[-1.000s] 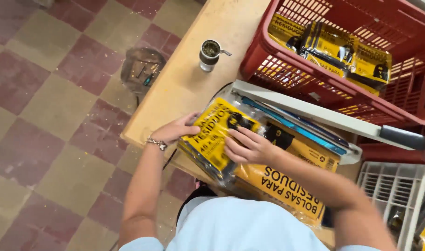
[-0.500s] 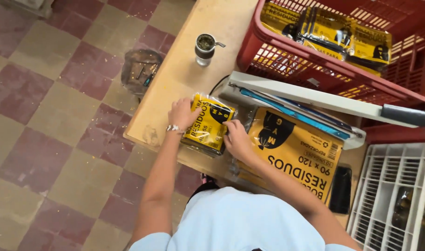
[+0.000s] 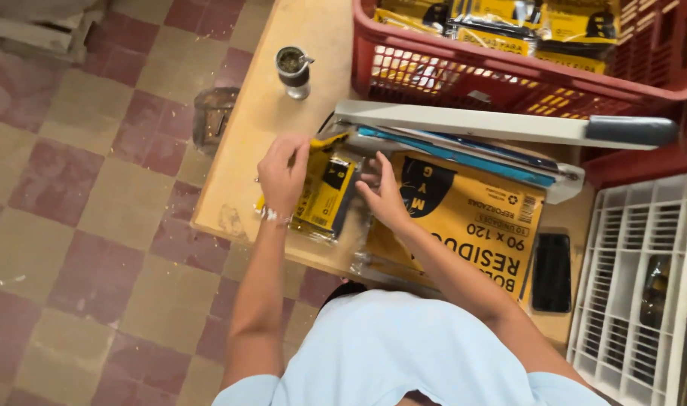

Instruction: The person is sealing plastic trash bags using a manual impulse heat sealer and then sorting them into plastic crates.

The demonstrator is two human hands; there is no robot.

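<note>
Hands, two, both on one yellow packet (image 3: 324,197) near the worktop (image 3: 245,180) left edge: left hand (image 3: 283,174) gripping its top corner, right hand (image 3: 385,197) pressing its side with fingers extended; one cup (image 3: 293,71) at far edge.

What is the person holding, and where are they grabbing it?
A yellow and black packet. The left hand grips its left edge near the top; the right hand presses on its right edge.
</note>
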